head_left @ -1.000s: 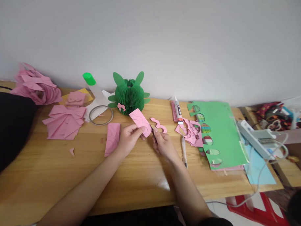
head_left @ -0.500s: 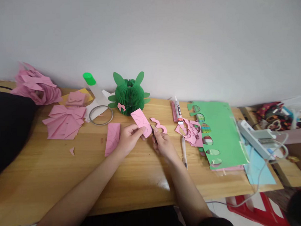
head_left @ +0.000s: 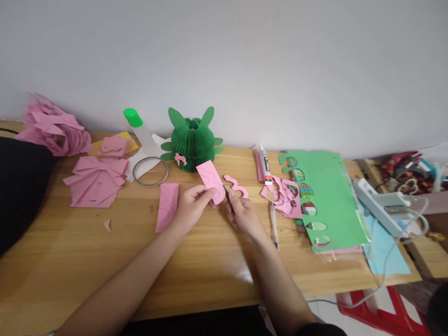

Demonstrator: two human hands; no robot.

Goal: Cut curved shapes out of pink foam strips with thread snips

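Pinched in my left hand (head_left: 194,203) is a pink paper piece (head_left: 210,179) with curved lines drawn on it. My right hand (head_left: 243,211) is closed round a dark-handled tool, seemingly scissors (head_left: 228,199), whose blades meet the paper's right edge; most of the handle is hidden by my fingers. Just beyond the right hand lies a wavy pink offcut (head_left: 236,187). Another pink paper piece (head_left: 167,207) with drawn curves rests beside my left wrist. Behind the hands stands a green honeycomb paper ball (head_left: 192,142) with leaf-shaped pieces and a small pink bow.
Folded pink paper (head_left: 99,179), a roll of tape (head_left: 151,184) and a green-capped bottle (head_left: 133,118) are on the left. To the right lie a glue tube (head_left: 265,165), pink scraps (head_left: 283,195), a pen (head_left: 273,225), green sheets (head_left: 330,198) and a power strip (head_left: 379,206).
The pink paper in my left hand has turned and shifted very slightly to the right against the blades. Everything else stays in place.
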